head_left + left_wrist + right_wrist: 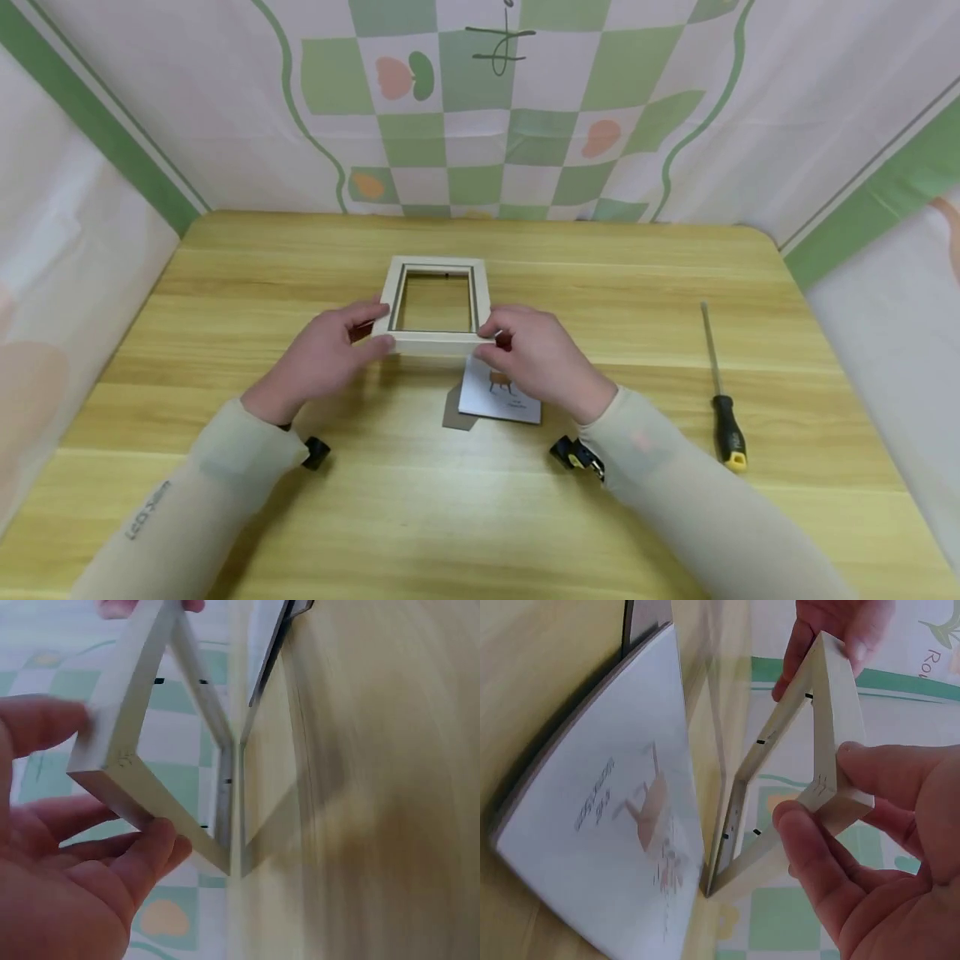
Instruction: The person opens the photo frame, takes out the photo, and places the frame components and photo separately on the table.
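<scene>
Both hands hold a cream picture frame with an open middle, tilted so its near edge is raised off the table. My left hand grips the near left corner between thumb and fingers, also seen in the left wrist view as a hand under the frame's rim. My right hand pinches the near right corner. Small dark tabs show along the frame's inner side in the right wrist view. Below the right hand lies a white card with a brown animal drawing, over a grey-brown board that is mostly hidden.
A screwdriver with a black and yellow handle lies on the right of the wooden table. Behind the table hangs a green-and-white checked curtain. Black wrist cameras are strapped under both sleeves.
</scene>
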Available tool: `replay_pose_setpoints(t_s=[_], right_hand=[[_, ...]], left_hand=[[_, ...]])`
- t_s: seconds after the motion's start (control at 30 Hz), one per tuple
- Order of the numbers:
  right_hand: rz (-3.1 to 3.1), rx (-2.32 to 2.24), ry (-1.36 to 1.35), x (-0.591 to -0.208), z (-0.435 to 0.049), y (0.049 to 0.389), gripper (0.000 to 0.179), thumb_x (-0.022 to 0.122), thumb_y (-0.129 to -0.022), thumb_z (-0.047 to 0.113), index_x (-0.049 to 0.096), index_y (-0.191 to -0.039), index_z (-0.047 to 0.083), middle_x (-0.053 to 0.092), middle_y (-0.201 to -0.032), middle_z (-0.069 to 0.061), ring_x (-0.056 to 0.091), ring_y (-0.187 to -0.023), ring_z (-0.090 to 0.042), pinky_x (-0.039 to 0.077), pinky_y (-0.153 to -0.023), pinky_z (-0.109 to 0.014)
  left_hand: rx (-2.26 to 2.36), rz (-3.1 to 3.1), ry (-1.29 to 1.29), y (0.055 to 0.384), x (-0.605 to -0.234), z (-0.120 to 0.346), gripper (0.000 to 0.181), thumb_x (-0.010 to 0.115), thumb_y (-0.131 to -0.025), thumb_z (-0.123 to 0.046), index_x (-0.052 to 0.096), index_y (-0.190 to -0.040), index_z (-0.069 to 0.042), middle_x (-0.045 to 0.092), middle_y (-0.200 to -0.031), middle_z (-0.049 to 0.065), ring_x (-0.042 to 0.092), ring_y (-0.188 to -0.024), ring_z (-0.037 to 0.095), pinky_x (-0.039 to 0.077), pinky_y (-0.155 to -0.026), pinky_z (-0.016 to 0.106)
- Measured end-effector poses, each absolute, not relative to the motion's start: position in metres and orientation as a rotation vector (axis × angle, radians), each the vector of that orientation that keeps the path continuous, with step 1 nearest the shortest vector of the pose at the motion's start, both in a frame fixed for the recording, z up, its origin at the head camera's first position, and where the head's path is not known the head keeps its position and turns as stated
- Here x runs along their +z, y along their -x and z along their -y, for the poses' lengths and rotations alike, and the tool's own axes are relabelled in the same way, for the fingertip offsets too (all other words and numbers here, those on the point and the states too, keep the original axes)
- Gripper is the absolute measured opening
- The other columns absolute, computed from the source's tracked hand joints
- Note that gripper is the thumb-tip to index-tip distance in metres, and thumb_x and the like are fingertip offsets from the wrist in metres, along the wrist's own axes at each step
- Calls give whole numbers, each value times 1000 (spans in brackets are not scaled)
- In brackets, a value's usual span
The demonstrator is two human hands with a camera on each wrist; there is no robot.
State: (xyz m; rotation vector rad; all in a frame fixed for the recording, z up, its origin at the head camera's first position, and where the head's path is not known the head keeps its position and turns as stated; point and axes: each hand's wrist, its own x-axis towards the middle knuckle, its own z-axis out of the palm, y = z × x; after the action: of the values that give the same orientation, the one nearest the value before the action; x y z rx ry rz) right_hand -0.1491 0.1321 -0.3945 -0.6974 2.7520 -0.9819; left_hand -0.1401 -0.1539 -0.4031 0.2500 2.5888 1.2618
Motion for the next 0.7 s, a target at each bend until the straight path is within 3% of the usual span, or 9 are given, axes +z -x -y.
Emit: replay_pose_setpoints(t_s=[0.1,0.17,0.27,0.4,0.5,0.6,0.7], right_hand=[[-2724,-992,703,-395,-129,150,11,73,-93,20,72,-100,12,65,-98,2,62,-72,-8,52,-65,-29],[-2718,-993,717,-395,-127,151,10,74,-92,20,72,-99,13,65,-97,2,62,-73,-9,52,-64,-29],[-2715,-1000,723,-395,-124,152,9,74,-91,21,72,-96,15,65,-97,3,62,-79,-11,51,-64,-29],[-2592,-1149,556,-394,-119,154,10,70,-93,24,72,-99,17,69,-99,2,65,-80,-17,53,-63,-33],[-2451,-1305,357,-396,-116,159,21,67,-96,26,69,-112,13,69,-100,-1,67,-82,-22,54,-66,-37],[-2337,-1422,171,-402,-114,167,40,68,-96,25,59,-130,6,67,-106,-5,68,-89,-22,54,-77,-39],[-2220,-1513,45,-408,-111,174,49,70,-95,21,53,-137,1,66,-112,-11,68,-94,-25,54,-85,-40]], left_hand=[[1455,-2455,-61,145,-401,160,45,60,-100,-30,57,-138,-5,58,-134,11,59,-115,27,46,-97,46],[1539,-2378,81,151,-399,162,42,61,-100,-26,56,-135,-4,60,-124,13,63,-106,27,51,-92,44],[1617,-2265,210,160,-400,167,47,64,-98,-17,49,-139,0,57,-122,17,64,-101,30,52,-91,43],[1579,-2179,286,169,-402,174,56,65,-98,-19,43,-146,-2,57,-127,17,63,-105,30,48,-96,45],[1550,-2146,299,173,-401,178,53,64,-99,-20,47,-145,-2,58,-128,16,63,-106,29,45,-99,44],[1581,-2125,308,177,-402,178,47,63,-99,-14,51,-141,2,59,-127,18,63,-104,28,47,-97,43],[1591,-2132,320,181,-405,178,45,63,-99,-10,52,-139,5,58,-127,20,64,-100,27,50,-94,41]])
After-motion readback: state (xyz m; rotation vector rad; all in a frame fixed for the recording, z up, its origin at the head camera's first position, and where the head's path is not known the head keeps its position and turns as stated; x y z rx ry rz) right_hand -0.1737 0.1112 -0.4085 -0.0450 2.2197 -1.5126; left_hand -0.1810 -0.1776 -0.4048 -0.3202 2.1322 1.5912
